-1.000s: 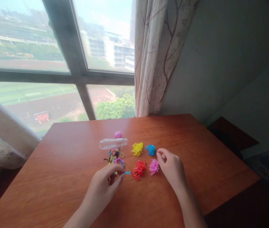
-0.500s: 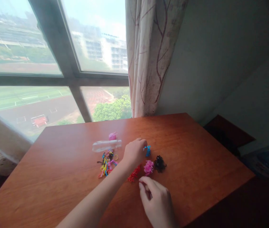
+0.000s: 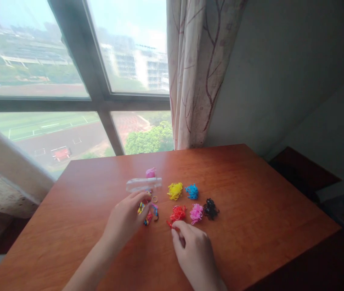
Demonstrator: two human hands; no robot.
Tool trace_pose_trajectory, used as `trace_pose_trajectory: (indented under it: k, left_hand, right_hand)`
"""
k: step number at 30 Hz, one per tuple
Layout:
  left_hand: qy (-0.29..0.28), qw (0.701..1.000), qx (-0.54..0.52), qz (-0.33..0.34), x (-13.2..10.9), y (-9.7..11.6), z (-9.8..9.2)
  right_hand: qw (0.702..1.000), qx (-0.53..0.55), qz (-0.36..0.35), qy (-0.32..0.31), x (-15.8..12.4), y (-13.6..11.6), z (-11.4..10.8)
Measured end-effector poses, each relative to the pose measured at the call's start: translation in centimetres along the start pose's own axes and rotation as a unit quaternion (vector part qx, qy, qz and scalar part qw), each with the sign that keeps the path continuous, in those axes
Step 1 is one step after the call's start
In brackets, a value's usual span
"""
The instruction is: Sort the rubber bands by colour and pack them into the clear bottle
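Small heaps of tiny rubber bands lie sorted by colour on the wooden table [image 3: 251, 226]: yellow [image 3: 175, 190], blue [image 3: 192, 191], red [image 3: 178, 212], pink [image 3: 196, 213] and black [image 3: 211, 209]. A mixed-colour pile [image 3: 148, 213] lies to their left. My left hand [image 3: 125, 219] rests on that mixed pile, its fingers curled and pinching into it. My right hand [image 3: 194, 254] is closed, and its fingertips pinch a red band at the near edge of the red heap.
A clear plastic bottle [image 3: 143, 184] lies on its side behind the mixed pile, with a pink cap [image 3: 150, 173] beyond it. A patterned curtain [image 3: 199, 72] and a large window [image 3: 69, 72] stand behind the table. A dark lower surface [image 3: 302, 169] sits to the right.
My left hand has drawn back from the blue heap to the mixed pile. My right hand has moved slightly left to the red heap's edge. The yellow heap is uncovered again.
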State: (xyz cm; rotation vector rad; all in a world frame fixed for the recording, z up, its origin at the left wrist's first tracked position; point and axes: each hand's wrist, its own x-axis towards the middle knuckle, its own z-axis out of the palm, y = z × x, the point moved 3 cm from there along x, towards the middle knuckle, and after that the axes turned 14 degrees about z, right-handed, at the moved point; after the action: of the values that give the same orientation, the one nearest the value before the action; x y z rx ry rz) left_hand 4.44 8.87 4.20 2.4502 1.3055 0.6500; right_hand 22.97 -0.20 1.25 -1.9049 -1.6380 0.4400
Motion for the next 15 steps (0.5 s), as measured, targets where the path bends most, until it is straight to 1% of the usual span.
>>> trace_pose_trajectory:
  k: [3, 6, 10, 15]
  left_hand:
    - [0.013, 0.999, -0.005, -0.028, -2.5, -2.4, -0.5]
    - [0.013, 0.998, -0.024, -0.05, -4.2, -3.6, -0.1]
    - [0.005, 0.997, -0.059, -0.053, -5.1, -3.6, 0.6]
    - [0.001, 0.996, -0.073, -0.044, -5.2, -3.0, 0.8]
  right_hand:
    - [0.999, -0.039, 0.021, -0.029, 0.7, -1.2, 0.3]
    - [0.993, -0.089, 0.04, -0.06, 1.5, -2.5, 0.7]
    - [0.984, -0.144, 0.059, -0.09, 2.8, -3.9, 1.6]
    - [0.973, -0.193, 0.071, -0.109, 4.1, -5.2, 2.8]
